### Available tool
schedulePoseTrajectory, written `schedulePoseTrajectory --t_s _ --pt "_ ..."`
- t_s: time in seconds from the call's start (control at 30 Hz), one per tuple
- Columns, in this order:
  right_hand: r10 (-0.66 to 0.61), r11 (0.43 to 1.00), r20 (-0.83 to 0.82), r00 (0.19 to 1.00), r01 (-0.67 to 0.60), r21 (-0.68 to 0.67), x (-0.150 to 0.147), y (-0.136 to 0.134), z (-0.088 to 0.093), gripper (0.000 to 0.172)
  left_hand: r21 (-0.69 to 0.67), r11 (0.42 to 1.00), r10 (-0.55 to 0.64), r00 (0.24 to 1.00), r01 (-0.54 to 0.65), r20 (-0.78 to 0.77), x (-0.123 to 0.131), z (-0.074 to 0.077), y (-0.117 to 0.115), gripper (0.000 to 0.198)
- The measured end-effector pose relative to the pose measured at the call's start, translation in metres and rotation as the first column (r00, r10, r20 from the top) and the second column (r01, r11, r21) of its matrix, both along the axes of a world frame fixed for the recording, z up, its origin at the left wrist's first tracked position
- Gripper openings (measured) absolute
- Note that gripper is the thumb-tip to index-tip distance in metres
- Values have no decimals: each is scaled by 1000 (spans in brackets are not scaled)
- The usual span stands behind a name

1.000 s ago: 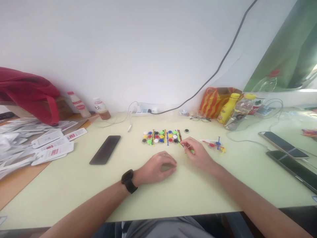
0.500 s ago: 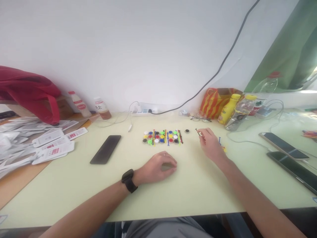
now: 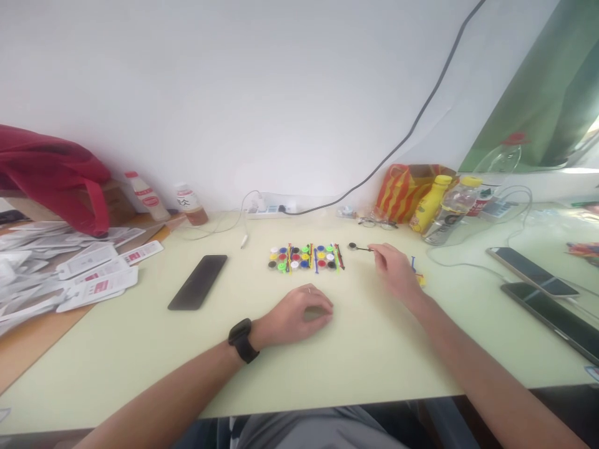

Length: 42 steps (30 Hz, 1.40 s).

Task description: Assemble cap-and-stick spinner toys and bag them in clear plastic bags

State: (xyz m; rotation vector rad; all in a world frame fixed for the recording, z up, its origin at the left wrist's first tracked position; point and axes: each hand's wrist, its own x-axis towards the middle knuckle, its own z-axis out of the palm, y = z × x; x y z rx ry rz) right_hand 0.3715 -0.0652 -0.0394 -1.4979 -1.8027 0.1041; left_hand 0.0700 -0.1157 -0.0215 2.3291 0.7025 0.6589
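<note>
My right hand [image 3: 395, 271] pinches one end of a thin black stick [image 3: 362, 249]. Its other end reaches left to a small round black disc [image 3: 352, 246] on the table; whether they touch I cannot tell. To the left, a block of coloured discs [image 3: 305, 257] lies in rows, with coloured sticks [image 3: 316, 260] standing lengthwise between the groups. My left hand [image 3: 294, 316] rests nearer me, fingers curled round to the thumb in a loop with nothing inside. Beside my right wrist, blue and yellow pieces [image 3: 421, 279] are partly hidden.
A black phone [image 3: 198, 282] lies at left, near piled white packets [image 3: 98, 284]. Two more phones [image 3: 533, 272] lie at right with cables. Along the back are bottles [image 3: 430, 202], a striped bag [image 3: 390, 190], glasses [image 3: 378, 222] and a power strip [image 3: 269, 212].
My right hand has lowered the black stick and turned it from a steep slant to nearly level, its tip now by the black disc. My left hand stays put.
</note>
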Motion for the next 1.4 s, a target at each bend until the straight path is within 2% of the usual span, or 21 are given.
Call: schedulePoseTrajectory --t_s 0.2,0.53,0.93,1.4 --pt "-7 1000 -35 999 8 25 0 5 -6 30 4 1000 -6 1000 6 2 0 0 0 10" --pt "50 999 42 998 -49 -12 1 8 -12 30 10 1000 -8 1000 8 1 1 1 0 10" --pt "79 996 102 992 -82 21 3 12 -19 30 28 1000 -9 1000 9 -5 1 1 0 9" --pt "62 998 166 984 -58 -29 -3 8 -13 17 40 999 -6 1000 6 -11 1 1 0 11"
